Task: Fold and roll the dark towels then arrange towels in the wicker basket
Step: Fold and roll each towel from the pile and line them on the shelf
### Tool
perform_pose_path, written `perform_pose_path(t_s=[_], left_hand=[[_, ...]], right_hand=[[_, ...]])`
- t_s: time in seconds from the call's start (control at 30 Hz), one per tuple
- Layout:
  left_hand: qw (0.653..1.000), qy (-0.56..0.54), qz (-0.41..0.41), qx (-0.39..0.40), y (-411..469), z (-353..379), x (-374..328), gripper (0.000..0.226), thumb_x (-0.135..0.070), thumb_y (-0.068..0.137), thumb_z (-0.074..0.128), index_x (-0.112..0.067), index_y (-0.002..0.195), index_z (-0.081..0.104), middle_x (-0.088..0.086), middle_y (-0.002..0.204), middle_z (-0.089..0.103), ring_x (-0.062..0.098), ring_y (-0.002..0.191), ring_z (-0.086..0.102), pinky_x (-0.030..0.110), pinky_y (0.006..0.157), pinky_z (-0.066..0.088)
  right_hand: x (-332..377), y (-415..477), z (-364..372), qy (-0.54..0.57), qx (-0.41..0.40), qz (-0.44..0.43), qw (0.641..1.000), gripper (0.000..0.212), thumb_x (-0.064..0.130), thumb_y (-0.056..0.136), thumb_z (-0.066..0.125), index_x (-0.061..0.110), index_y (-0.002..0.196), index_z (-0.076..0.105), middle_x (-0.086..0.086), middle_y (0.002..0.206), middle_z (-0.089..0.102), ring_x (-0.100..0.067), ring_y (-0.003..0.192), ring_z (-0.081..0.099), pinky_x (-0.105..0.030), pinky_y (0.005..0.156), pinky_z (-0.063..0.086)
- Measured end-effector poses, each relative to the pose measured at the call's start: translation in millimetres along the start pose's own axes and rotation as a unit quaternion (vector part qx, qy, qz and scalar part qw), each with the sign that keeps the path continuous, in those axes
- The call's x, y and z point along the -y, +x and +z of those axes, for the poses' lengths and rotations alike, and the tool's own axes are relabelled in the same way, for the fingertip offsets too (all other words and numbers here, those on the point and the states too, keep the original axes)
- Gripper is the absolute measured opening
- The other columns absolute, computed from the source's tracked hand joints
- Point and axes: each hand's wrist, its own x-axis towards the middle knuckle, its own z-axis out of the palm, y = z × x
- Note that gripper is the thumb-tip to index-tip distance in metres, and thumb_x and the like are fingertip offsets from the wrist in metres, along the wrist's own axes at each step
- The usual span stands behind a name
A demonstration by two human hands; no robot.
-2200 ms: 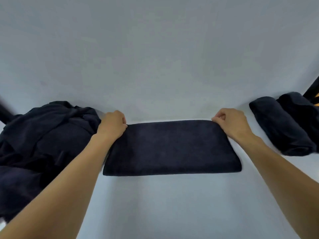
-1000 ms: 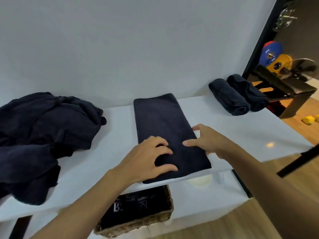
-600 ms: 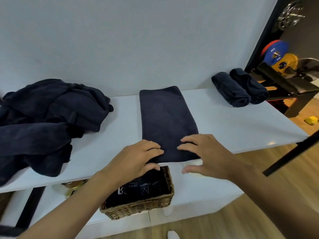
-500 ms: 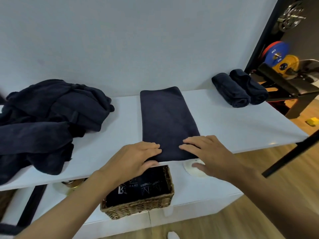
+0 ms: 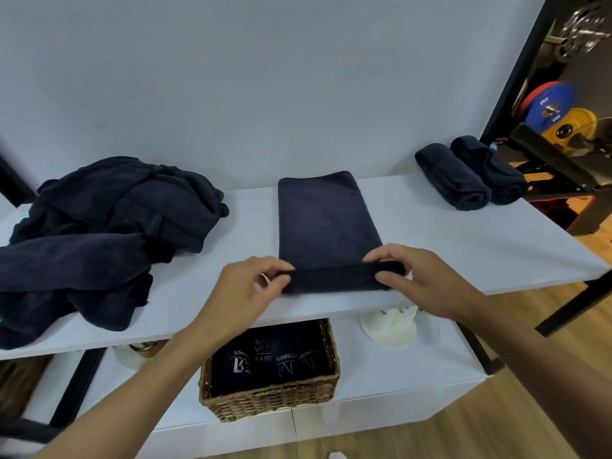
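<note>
Evidently the roll is just starting: the folded towel (image 5: 326, 220) lies lengthwise on the bench (image 5: 463, 253), its near end turned over once at the front edge. The left hand (image 5: 245, 286) and right hand (image 5: 420, 279) each pinch one corner of that turn, a grip per side, likely so the roll comes out even. The wicker basket (image 5: 271, 399) sits directly below.

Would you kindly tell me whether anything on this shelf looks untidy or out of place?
Only the heap of dark towels at the left end of the shelf looks untidy: crumpled and unfolded, unlike the two rolled towels at the right. Nothing looks spilled or damaged.
</note>
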Motion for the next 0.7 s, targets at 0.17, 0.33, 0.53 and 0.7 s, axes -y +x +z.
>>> perform_pose_path(t_s=[0.17,0.33,0.53,0.7], left_hand=[[0.977,-0.134,-0.166,0.01,27,8,-9,0.019,-0.017,0.097,0.056,-0.029,0.1,0.07,0.007,0.079,0.069,0.013,0.072,0.059,0.027,0.068,0.052],[0.961,-0.153,-0.228,0.019,42,10,-8,0.017,-0.016,0.096,0.056,-0.027,0.096,0.069,0.021,0.091,0.068,0.021,0.074,0.058,0.029,0.063,0.051],[0.948,-0.158,-0.274,0.027,57,6,-9,0.017,-0.011,0.096,0.056,-0.018,0.091,0.071,0.003,0.077,0.059,0.015,0.06,0.045,0.026,0.057,0.044],[0.951,-0.141,-0.272,0.037,59,6,-6,0.016,-0.011,0.095,0.057,-0.019,0.09,0.07,0.007,0.078,0.063,0.018,0.063,0.048,0.027,0.056,0.045]], right_hand=[[-4,21,2,0.034,-0.012,0.095,0.995,0.024,0.02,0.094,0.063,0.032,0.114,0.059,0.022,0.084,0.053,0.003,0.079,0.056,-0.008,0.067,0.042],[-6,12,6,-0.233,-0.143,-0.164,0.948,0.023,0.039,0.087,0.065,0.026,0.104,0.072,0.005,0.11,0.06,-0.014,0.098,0.053,-0.031,0.082,0.041],[-21,13,12,-0.231,-0.088,-0.098,0.964,0.03,0.008,0.083,0.069,0.021,0.11,0.07,0.006,0.105,0.067,-0.017,0.089,0.06,-0.03,0.077,0.046],[-25,21,5,-0.108,-0.083,-0.056,0.989,0.03,0.005,0.088,0.064,0.026,0.108,0.072,0.012,0.107,0.064,0.001,0.09,0.056,-0.014,0.079,0.043]])
